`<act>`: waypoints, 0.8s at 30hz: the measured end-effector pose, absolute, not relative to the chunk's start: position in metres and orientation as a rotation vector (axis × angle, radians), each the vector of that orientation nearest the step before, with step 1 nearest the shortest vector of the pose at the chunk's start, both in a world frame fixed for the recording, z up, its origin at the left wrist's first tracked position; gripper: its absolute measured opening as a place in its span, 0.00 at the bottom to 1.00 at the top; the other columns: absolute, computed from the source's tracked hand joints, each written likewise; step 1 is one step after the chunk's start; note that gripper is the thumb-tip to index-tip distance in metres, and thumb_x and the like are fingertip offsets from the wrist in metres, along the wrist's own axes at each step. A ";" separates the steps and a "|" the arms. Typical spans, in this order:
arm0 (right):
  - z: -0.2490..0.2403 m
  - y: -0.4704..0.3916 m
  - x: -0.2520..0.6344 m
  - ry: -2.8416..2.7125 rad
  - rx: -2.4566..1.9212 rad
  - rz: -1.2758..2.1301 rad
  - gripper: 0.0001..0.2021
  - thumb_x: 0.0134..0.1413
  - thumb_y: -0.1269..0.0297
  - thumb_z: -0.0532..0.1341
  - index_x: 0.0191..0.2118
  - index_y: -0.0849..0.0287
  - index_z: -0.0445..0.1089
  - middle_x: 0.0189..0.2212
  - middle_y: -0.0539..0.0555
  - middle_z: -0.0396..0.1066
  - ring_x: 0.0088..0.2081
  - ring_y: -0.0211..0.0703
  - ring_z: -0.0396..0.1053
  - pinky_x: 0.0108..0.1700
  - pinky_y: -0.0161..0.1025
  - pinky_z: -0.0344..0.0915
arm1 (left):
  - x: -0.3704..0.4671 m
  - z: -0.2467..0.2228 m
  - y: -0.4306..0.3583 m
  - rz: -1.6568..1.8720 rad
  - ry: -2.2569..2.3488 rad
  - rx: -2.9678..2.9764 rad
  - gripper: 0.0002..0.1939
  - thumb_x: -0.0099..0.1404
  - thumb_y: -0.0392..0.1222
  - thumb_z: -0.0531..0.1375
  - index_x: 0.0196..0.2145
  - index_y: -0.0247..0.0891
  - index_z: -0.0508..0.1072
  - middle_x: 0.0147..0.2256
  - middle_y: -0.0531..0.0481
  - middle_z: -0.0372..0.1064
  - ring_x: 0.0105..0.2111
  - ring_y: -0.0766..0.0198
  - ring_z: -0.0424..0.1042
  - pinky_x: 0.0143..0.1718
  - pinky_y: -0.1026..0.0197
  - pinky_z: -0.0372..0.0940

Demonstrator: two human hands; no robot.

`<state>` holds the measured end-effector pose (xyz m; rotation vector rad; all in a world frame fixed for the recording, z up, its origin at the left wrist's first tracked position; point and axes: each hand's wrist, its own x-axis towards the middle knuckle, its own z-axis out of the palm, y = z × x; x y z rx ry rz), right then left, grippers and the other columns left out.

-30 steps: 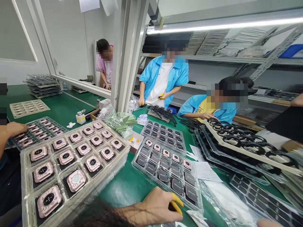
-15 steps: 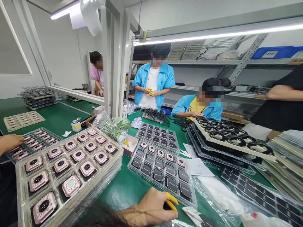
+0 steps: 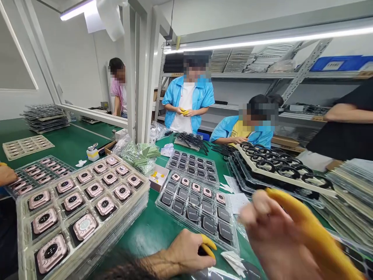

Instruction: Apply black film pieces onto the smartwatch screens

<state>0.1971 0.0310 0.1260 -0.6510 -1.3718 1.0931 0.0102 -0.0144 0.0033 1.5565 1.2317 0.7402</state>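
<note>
My left hand (image 3: 190,249) is low at the front centre, with yellow covers (image 3: 208,241) on two fingertips. Its fingers curl around a dark thing that I cannot make out, beside a clear tray (image 3: 237,245) of dark square pieces (image 3: 209,223) and a few pink watch bodies (image 3: 196,187). Raised at the lower right, my right hand (image 3: 279,229) is smeared by motion; a yellow cover (image 3: 309,221) shows on it, and whether it holds anything is unclear. A crumpled white wipe (image 3: 233,263) lies between the hands. To the left stands a tall stack of trays (image 3: 116,229) bearing pink watches (image 3: 51,251).
Black straps (image 3: 287,171) top stacked trays at the right, near a seated person (image 3: 230,128). Another person stands behind the table (image 3: 183,112); a person's hand (image 3: 7,175) is at the left edge. A small white box (image 3: 159,182) and a pump bottle (image 3: 93,153) stand mid-table.
My right hand has come into view at the lower right. My left hand has hardly moved. The other person's hand at the left edge has drawn back leftward.
</note>
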 end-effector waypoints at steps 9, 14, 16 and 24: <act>0.029 0.152 0.206 -1.749 -1.968 0.429 0.30 0.67 0.51 0.54 0.61 0.67 0.77 0.43 0.74 0.74 0.52 0.76 0.78 0.52 0.60 0.70 | 0.010 0.004 -0.015 0.772 1.242 1.543 0.28 0.56 0.47 0.68 0.54 0.42 0.87 0.45 0.47 0.88 0.46 0.51 0.87 0.52 0.59 0.77; 0.017 0.162 0.212 -1.870 -1.991 0.364 0.28 0.66 0.56 0.55 0.64 0.62 0.77 0.51 0.73 0.69 0.52 0.72 0.79 0.51 0.56 0.70 | 0.011 0.001 -0.014 0.786 1.237 1.553 0.27 0.56 0.48 0.68 0.54 0.43 0.88 0.44 0.47 0.89 0.46 0.49 0.87 0.51 0.57 0.77; 0.018 0.168 0.209 -1.895 -1.992 0.348 0.26 0.65 0.57 0.57 0.63 0.59 0.78 0.50 0.70 0.69 0.50 0.70 0.80 0.50 0.55 0.71 | 0.011 0.001 -0.014 0.783 1.240 1.546 0.27 0.56 0.47 0.69 0.54 0.44 0.88 0.44 0.48 0.89 0.47 0.49 0.87 0.51 0.57 0.77; 0.016 0.171 0.203 -1.866 -2.076 0.238 0.22 0.66 0.57 0.57 0.56 0.60 0.81 0.57 0.76 0.68 0.54 0.77 0.76 0.48 0.61 0.71 | 0.011 0.006 -0.014 0.730 1.253 1.594 0.26 0.58 0.45 0.67 0.54 0.44 0.87 0.47 0.51 0.88 0.48 0.52 0.87 0.55 0.59 0.76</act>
